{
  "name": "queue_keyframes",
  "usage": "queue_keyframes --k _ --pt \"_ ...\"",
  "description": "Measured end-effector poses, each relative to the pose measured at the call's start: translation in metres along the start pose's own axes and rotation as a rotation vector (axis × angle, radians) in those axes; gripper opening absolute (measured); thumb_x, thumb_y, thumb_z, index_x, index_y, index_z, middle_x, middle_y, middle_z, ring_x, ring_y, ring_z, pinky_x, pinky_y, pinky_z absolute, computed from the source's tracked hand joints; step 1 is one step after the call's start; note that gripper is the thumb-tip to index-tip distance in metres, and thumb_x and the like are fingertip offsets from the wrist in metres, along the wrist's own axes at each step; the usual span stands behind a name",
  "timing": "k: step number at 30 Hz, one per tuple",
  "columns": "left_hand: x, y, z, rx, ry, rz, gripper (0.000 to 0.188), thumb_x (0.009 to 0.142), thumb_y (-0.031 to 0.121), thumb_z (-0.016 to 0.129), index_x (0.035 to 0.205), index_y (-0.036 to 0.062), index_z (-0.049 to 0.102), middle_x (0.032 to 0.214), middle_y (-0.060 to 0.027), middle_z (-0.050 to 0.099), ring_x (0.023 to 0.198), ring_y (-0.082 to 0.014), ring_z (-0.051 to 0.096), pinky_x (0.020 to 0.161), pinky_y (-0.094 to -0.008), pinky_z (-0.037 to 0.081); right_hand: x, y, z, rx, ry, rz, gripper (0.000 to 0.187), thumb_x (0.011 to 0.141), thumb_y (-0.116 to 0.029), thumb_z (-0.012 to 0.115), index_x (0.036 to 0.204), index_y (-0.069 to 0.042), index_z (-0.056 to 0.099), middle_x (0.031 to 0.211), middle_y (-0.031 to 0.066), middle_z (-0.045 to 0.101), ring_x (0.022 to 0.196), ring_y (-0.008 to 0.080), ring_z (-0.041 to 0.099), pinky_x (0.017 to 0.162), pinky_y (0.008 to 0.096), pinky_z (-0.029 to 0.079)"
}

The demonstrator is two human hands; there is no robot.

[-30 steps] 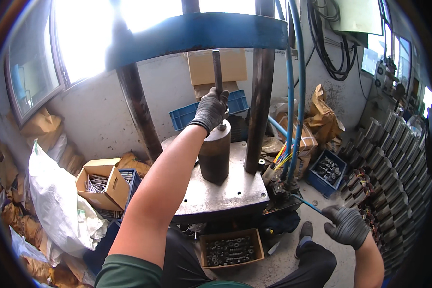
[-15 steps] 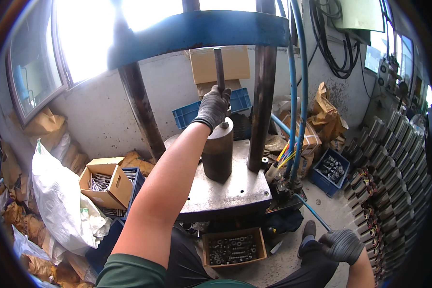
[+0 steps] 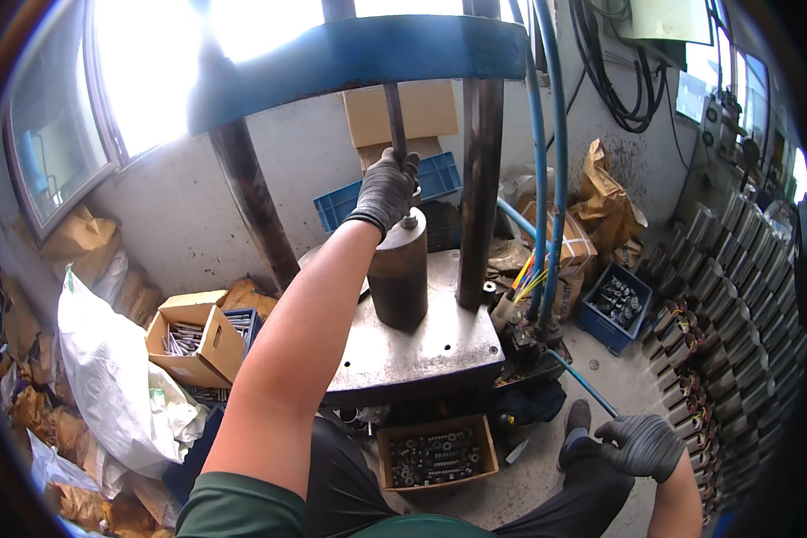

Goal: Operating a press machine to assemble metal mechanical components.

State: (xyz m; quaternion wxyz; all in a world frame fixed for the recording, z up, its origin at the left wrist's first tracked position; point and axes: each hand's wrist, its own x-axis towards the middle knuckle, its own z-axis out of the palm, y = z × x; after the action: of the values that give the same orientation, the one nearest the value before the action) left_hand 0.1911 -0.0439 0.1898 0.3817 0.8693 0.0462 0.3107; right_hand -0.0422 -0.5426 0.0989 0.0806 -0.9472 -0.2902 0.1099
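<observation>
My left hand (image 3: 388,190), in a dark grey glove, reaches forward and is closed around an upright metal rod (image 3: 394,117). The rod's upper end meets the lower edge of the blue press beam (image 3: 359,54); its lower part is hidden by the hand. Just beneath the hand, a thick metal cylinder (image 3: 398,282) stands upright on the steel press plate (image 3: 412,354). A small fitting (image 3: 410,219) sits on the cylinder's top. Low on the right, my gloved right hand (image 3: 646,446) is closed on the end of a thin blue lever (image 3: 585,386).
Dark posts (image 3: 481,193) flank the plate. Blue hoses (image 3: 556,179) run down on the right. A carton of small metal parts (image 3: 386,462) lies below. A carton of pins (image 3: 220,341) and a white sack (image 3: 108,368) stand left; a blue bin (image 3: 610,339) and stacked metal cylinders (image 3: 735,296) stand right.
The whole view has shifted slightly, moving the press a little up and left in the picture. Both hands keep their holds on the rod and the lever.
</observation>
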Motion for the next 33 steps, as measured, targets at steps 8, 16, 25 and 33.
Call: queue_keyframes --k 8,16,25,33 --pt "-0.002 0.004 -0.001 -0.018 -0.007 -0.038 0.035 0.109 0.038 0.058 0.122 0.0048 0.063 0.084 -0.0131 0.073 0.076 -0.0259 0.073 0.071 -0.0410 0.058 -0.004 0.006 0.012 -0.082 -0.173 0.001 0.031 0.085 -0.031 0.069 0.106 -0.011 0.080 0.095 0.0149 0.076 0.086 0.0371 0.073 0.077 0.0449 0.060" --pt "-0.004 0.002 -0.001 -0.019 -0.011 -0.031 0.036 0.111 0.038 0.056 0.121 0.0039 0.062 0.083 -0.0113 0.072 0.074 -0.0212 0.073 0.069 -0.0375 0.059 -0.003 0.004 0.005 -0.050 0.045 -0.023 0.032 0.088 -0.033 0.063 0.104 -0.011 0.080 0.094 0.0144 0.076 0.087 0.0380 0.073 0.081 0.0467 0.059" --pt "-0.007 0.002 -0.001 -0.039 -0.012 -0.022 0.038 0.111 0.039 0.056 0.120 0.0027 0.061 0.084 -0.0114 0.072 0.076 -0.0209 0.074 0.070 -0.0370 0.059 -0.003 -0.008 0.000 0.058 0.075 0.074 0.036 0.087 -0.034 0.063 0.110 -0.010 0.078 0.094 0.0154 0.075 0.091 0.0386 0.072 0.084 0.0480 0.058" --pt "-0.010 0.001 0.001 -0.057 -0.005 -0.035 0.039 0.110 0.038 0.057 0.121 0.0018 0.062 0.083 -0.0111 0.071 0.075 -0.0203 0.073 0.069 -0.0361 0.060 -0.002 -0.010 -0.002 0.093 0.054 0.030 0.030 0.089 -0.027 0.064 0.111 -0.011 0.078 0.096 0.0149 0.076 0.094 0.0377 0.073 0.085 0.0465 0.058"
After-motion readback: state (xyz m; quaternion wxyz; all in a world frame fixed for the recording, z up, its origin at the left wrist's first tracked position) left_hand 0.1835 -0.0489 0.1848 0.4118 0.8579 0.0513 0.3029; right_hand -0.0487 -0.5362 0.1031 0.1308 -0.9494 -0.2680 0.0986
